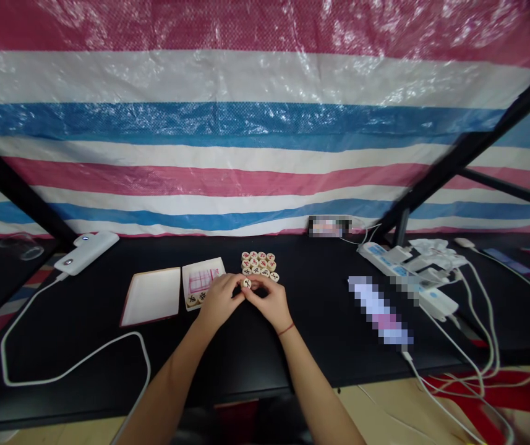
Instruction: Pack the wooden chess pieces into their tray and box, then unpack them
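A round xiangqi piece [246, 283] with a black character is held between my two hands, at the near edge of a block of stacked pieces. My left hand [221, 301] grips it from the left, thumb and fingers closed together. From the other side my right hand [270, 301] pinches it. The block of xiangqi pieces [258, 264] shows red characters at the back and black ones in front, with its near side partly covered by my fingers. Left of it lies a shallow open box [221, 264] with a pink-printed sheet and a few black-character pieces, partly behind my left hand.
Beside the box lies its white-lined lid [153, 296]. A white cable [74, 373] runs from a white power bank [87, 253] at left. On the right are a phone [380, 311], a power strip [408, 278] with plugs and loose cables. Striped sheeting [227, 173] hangs behind the black table [241, 364].
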A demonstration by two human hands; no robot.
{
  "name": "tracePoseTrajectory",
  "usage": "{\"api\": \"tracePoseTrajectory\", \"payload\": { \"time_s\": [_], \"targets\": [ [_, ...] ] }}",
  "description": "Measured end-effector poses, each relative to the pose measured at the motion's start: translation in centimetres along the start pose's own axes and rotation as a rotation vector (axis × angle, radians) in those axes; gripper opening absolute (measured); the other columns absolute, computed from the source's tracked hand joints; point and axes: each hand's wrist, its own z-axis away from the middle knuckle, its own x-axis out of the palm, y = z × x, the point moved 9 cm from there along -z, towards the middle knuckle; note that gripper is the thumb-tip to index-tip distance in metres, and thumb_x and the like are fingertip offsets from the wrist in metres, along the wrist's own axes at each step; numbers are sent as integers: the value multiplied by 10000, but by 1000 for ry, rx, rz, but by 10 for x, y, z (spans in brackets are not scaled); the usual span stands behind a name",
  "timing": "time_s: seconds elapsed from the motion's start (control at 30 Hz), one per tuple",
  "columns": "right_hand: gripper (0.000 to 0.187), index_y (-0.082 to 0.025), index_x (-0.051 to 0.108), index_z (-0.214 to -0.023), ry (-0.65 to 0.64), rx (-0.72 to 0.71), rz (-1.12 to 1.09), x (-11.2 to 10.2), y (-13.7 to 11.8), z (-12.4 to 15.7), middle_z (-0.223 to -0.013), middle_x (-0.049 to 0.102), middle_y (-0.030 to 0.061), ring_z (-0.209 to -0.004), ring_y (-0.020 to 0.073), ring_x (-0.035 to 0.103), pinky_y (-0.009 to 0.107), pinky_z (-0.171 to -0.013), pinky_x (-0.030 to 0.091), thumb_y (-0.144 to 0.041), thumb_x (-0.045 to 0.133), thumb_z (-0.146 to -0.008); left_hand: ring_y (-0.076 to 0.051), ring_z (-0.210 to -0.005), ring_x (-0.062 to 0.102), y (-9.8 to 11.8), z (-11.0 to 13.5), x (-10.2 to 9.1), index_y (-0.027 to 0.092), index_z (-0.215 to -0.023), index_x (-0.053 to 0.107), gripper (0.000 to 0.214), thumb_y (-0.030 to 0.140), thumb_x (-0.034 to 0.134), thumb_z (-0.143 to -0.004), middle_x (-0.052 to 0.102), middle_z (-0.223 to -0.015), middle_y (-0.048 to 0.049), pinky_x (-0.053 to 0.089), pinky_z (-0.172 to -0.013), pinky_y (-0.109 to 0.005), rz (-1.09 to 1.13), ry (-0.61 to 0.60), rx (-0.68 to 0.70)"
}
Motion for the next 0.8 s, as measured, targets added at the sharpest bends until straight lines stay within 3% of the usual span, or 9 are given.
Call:
{"api": "tracePoseTrajectory", "payload": {
  "time_s": [0.1, 0.3, 0.37, 0.53, 0.8],
  "targets": [
    [261, -194, 694, -978, 17, 29, -29, -7, 7, -1, -912, 742, 46, -805, 187, 710, 338, -793, 594, -357, 686, -774, -211, -895, 630, 0, 0, 1, 230, -1038, 596, 163, 219, 589, -876, 679, -949, -43, 504, -827, -368, 8, -6, -11],
    [294, -144, 689, -968, 488, 59, 341, -76, 26, 2, -1017, 702, 128, -873, 220, 681, 376, -816, 571, -361, 597, -794, -204, -909, 629, -1, -2, -14, 214, -1179, 540, 301, 323, 582, -902, 656, -968, -56, 503, -849, -364, 47, 90, -44],
    [283, -136, 694, -924, 470, 60, 419, -82, 33, 1, -1024, 682, 141, -858, 219, 670, 366, -790, 570, -350, 574, -782, -196, -906, 623, -2, -2, -19, 212, -1180, 537, 278, 311, 549, -921, 650, -970, -55, 499, -849, -353, 55, 106, -49],
    [291, -155, 672, -962, 307, 145, 479, -69, 50, -2, -948, 704, 102, -856, 225, 666, 378, -837, 528, -321, 536, -766, -187, -914, 609, -8, -1, -23, 213, -1181, 538, 260, 286, 521, -932, 640, -971, -51, 490, -856, -339, 77, 114, -79],
    [274, -204, 599, -986, 257, 200, 730, -64, 50, 0, -923, 682, 52, -862, 229, 620, 356, -783, 440, -309, 571, -734, -185, -903, 602, -12, -1, -27, 210, -1159, 554, 240, 292, 483, -945, 638, -947, -51, 488, -854, -348, 80, 136, -89]
  ]
}}
